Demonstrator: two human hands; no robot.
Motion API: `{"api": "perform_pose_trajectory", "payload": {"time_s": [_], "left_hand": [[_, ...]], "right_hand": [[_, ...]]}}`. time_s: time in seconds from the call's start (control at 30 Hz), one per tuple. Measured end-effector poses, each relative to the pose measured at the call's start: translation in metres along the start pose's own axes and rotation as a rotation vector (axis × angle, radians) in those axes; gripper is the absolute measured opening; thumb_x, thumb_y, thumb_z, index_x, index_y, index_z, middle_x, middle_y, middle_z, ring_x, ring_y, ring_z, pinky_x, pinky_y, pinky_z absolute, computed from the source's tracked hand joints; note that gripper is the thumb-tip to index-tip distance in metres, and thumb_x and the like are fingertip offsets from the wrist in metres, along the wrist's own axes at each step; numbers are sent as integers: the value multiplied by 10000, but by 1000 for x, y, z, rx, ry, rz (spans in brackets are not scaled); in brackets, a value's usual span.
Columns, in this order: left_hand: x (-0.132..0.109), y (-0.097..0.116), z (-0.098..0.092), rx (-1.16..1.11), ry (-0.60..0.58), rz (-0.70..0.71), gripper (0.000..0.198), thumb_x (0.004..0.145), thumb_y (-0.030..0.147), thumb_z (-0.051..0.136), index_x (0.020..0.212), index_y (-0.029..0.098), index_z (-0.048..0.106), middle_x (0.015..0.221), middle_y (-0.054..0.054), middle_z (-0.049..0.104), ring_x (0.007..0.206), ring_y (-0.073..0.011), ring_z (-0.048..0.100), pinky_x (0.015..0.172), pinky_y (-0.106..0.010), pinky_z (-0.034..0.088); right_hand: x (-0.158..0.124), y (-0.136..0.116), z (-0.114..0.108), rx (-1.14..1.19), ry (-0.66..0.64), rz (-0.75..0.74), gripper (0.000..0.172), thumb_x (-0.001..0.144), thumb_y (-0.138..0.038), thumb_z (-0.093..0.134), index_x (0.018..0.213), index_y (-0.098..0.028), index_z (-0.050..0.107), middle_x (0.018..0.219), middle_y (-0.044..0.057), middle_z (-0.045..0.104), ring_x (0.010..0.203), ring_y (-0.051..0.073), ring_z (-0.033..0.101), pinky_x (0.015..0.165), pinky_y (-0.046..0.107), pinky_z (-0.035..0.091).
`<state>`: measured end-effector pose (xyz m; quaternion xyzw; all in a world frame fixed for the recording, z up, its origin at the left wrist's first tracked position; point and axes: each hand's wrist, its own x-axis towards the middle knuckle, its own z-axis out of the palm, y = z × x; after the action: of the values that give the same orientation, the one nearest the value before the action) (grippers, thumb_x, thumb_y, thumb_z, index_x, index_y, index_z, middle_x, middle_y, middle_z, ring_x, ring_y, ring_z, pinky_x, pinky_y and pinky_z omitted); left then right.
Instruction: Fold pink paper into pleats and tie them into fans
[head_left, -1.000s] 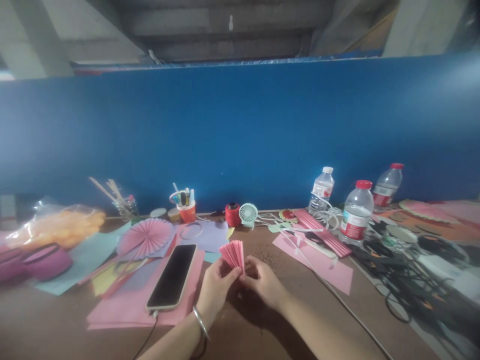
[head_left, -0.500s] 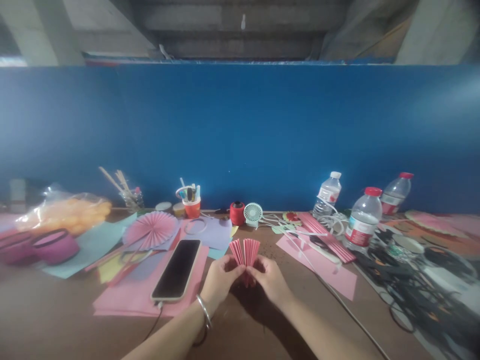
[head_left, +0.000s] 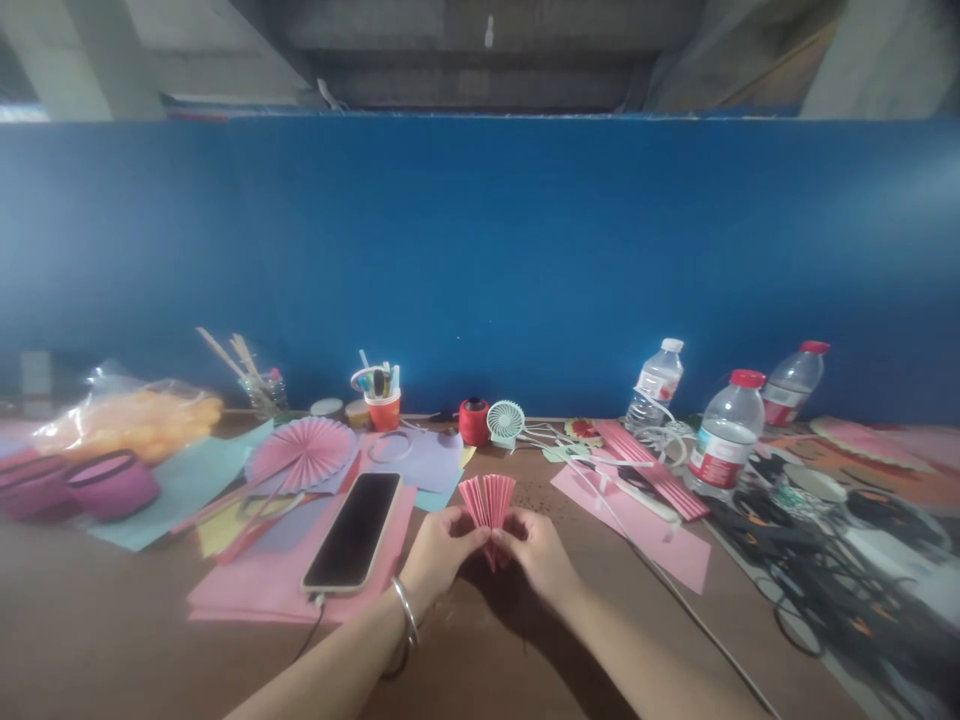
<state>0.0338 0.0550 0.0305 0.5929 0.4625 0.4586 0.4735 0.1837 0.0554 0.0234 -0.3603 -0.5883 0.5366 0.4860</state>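
Note:
Both hands pinch a small pleated pink paper fan (head_left: 488, 498) at its base, holding it upright over the brown table (head_left: 112, 640). My left hand (head_left: 440, 552), with a bangle on its wrist, grips from the left. My right hand (head_left: 537, 553) grips from the right. The pleats spread out above my fingertips. A black phone (head_left: 352, 531) lies on pink paper sheets (head_left: 247, 595) just left of my left hand.
A finished pink round fan (head_left: 301, 453), coloured papers, a red cup of pens (head_left: 384, 408), red thread spool (head_left: 473, 421) and mini fan (head_left: 505, 421) sit behind. Three water bottles (head_left: 724, 432), pink folded strips (head_left: 651, 468) and tangled cables (head_left: 817, 560) lie right. A blue wall stands behind.
The pleated fan has gone from tilted left to upright and spread between both hands. The view has shifted slightly left and down.

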Motion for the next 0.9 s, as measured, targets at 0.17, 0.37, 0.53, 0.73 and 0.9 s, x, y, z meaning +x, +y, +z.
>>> {"api": "perform_pose_trajectory", "payload": {"time_s": [0.17, 0.37, 0.53, 0.73, 0.9], "left_hand": [[0, -3, 1, -26, -9, -19, 290, 666, 323, 622, 858, 106, 626, 754, -66, 667, 697, -198, 605, 638, -295, 457], [-2, -4, 3, -49, 3, -34, 320, 722, 362, 568, 908, 104, 600, 733, -55, 652, 608, -153, 584, 555, -252, 430], [-5, -2, 3, -51, 15, -42, 315, 707, 385, 583, 843, 102, 604, 643, -39, 636, 529, -141, 569, 507, -241, 414], [-6, 2, 5, -69, 18, -45, 309, 686, 387, 607, 827, 113, 596, 642, -33, 639, 510, -149, 578, 500, -249, 426], [-5, 1, 5, -111, 22, -49, 285, 713, 391, 573, 817, 125, 580, 651, -31, 637, 525, -162, 591, 508, -269, 449]], "right_hand": [[2, 4, -1, -5, -1, 24, 270, 690, -386, 619, 761, -126, 626, 617, 17, 598, 520, 120, 504, 488, 226, 400], [1, 3, 1, -38, -41, 40, 308, 688, -408, 614, 776, -114, 632, 624, 31, 615, 524, 123, 515, 493, 227, 407], [-1, 2, 3, -106, -41, 22, 355, 679, -458, 601, 771, -116, 626, 609, 25, 610, 518, 118, 502, 492, 221, 394], [-3, 2, 5, -157, -34, 9, 331, 694, -450, 587, 728, -121, 611, 590, 27, 611, 522, 127, 513, 493, 223, 391], [-2, 1, 4, -84, -20, 2, 247, 691, -374, 609, 737, -131, 603, 591, 12, 601, 525, 124, 511, 502, 227, 392]]}}
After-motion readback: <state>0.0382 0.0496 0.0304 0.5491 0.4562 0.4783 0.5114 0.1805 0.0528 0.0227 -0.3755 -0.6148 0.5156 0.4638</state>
